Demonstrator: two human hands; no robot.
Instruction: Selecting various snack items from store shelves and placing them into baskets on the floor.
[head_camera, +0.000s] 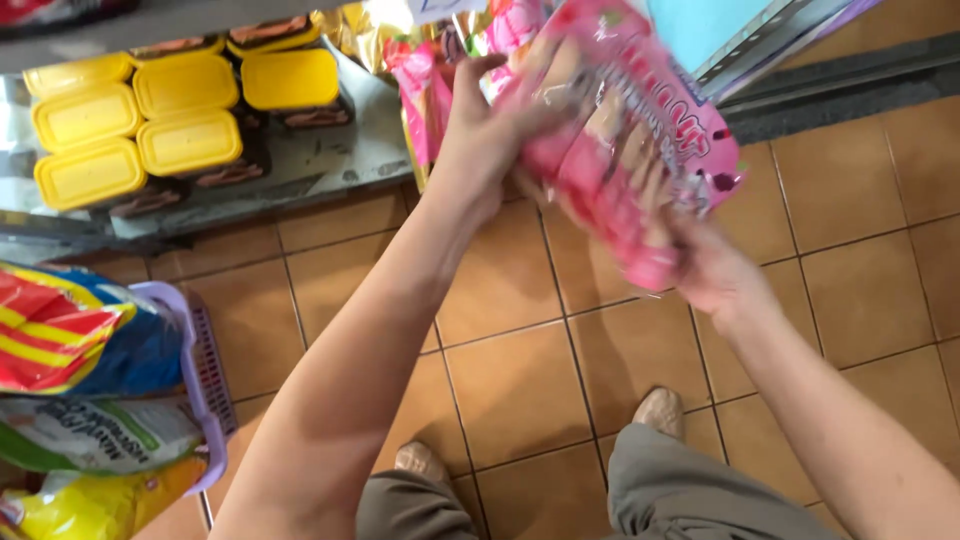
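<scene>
Pack: the pink snack pack (630, 150) is in the air in front of the shelf (330, 160), above the tiled floor (520, 330).
Left hand (485, 135): fingers clamped on its upper end; keep them there.
Right hand (715, 275): fingers wrapped under the lower end; support its weight.
Nearby: the yellow-lidded tubs (185, 140) and the lilac basket (205, 385) sit to your left; hold the pack level.
</scene>
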